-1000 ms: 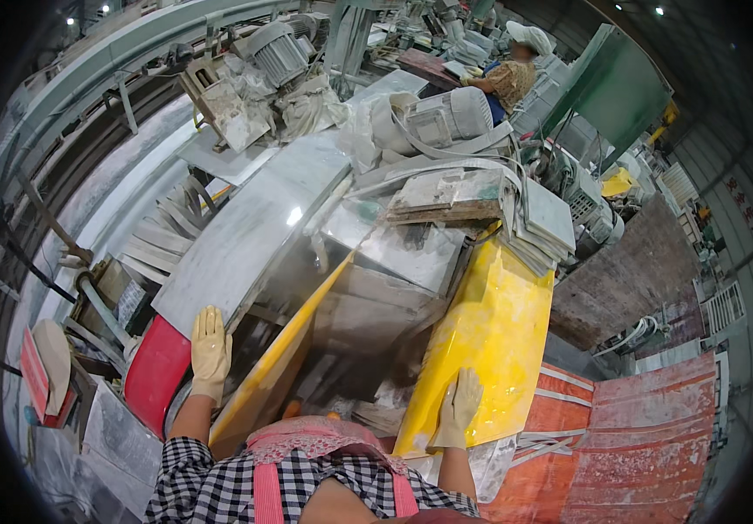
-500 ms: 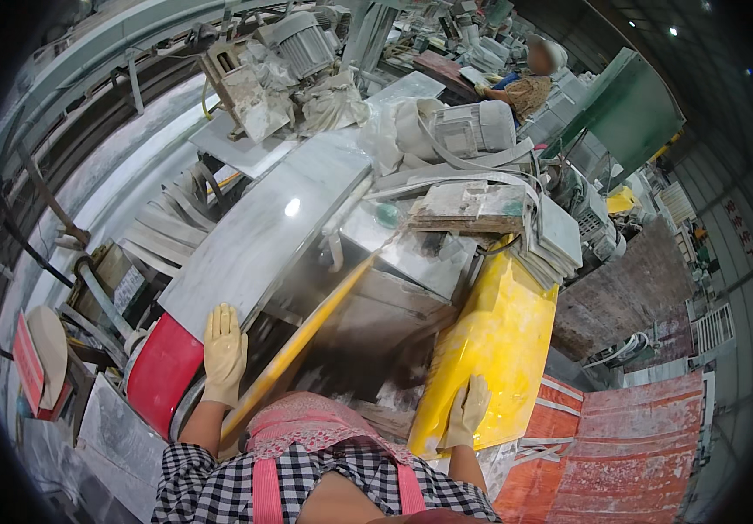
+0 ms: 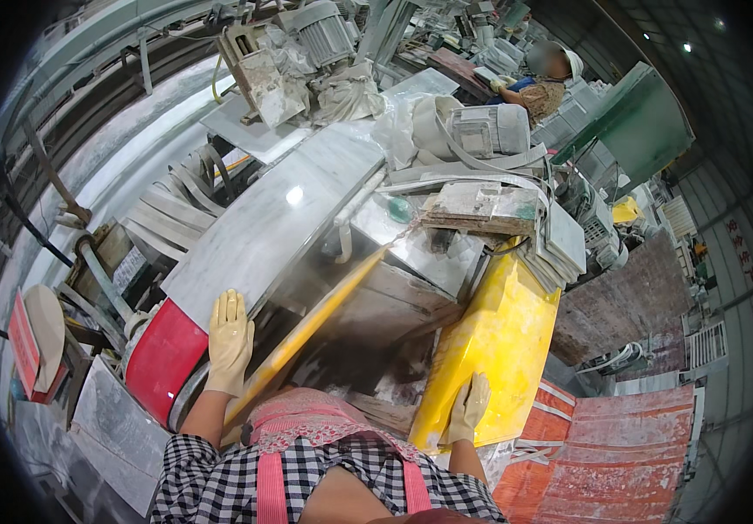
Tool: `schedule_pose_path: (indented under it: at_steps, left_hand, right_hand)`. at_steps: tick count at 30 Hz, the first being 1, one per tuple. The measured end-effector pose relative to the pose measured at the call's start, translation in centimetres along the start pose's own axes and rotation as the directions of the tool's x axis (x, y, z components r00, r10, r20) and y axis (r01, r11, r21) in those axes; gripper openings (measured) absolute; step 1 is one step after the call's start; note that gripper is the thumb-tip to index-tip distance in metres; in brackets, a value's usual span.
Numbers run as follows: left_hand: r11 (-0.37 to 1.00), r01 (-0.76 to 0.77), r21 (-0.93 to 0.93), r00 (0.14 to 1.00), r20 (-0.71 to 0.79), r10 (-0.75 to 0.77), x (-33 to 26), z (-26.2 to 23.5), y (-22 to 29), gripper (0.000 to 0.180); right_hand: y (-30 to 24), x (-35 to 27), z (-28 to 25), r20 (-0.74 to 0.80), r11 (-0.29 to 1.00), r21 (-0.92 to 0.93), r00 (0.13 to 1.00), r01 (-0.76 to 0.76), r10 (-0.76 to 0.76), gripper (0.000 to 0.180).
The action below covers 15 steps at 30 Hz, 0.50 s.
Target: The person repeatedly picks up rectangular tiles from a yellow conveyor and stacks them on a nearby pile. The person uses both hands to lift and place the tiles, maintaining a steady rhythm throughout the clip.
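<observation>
left glove hand (image 3: 231, 345)'s kinda flat by the near right corner of the grey marbled slab (image 3: 272, 210), way nearer than the right hand (image 3: 468, 410); slab's long axis runs forward-right from it; right's flat on the yellow panel (image 3: 503, 341)'s near end; no grip visible

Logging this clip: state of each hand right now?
Left hand: open, palm down at the near end of the grey stone slab, nothing visibly gripped.
Right hand: open, resting on the yellow panel, nothing visibly gripped.
</observation>
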State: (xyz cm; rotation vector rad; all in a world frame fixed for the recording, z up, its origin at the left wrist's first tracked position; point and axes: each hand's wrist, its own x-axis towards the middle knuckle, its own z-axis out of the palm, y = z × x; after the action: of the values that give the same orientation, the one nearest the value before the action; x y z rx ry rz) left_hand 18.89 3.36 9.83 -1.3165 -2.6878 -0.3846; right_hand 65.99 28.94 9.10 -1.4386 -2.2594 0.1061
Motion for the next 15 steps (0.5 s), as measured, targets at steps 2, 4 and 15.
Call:
schedule_pose_path:
  at_steps: [2, 4, 15]
  left_hand:
    - [1.000, -0.001, 0.003, 1.000, -0.001, 0.001, 0.01, -0.04, 0.00, 0.060]
    - [1.000, -0.004, 0.008, 1.000, -0.009, 0.004, 0.00, -0.10, -0.01, 0.059]
    - [1.000, 0.013, 0.022, 1.000, 0.017, -0.014, 0.10, -0.03, 0.03, 0.060]
  right_hand:
    - [0.19, 0.04, 0.09, 0.007, 1.000, -0.014, 1.000, 0.008, -0.008, 0.042]
    - [0.41, 0.06, 0.21, -0.006, 0.999, -0.031, 1.000, 0.020, -0.020, 0.042]
    - [0.91, 0.14, 0.49, -0.002, 0.999, -0.024, 1.000, 0.021, -0.021, 0.042]
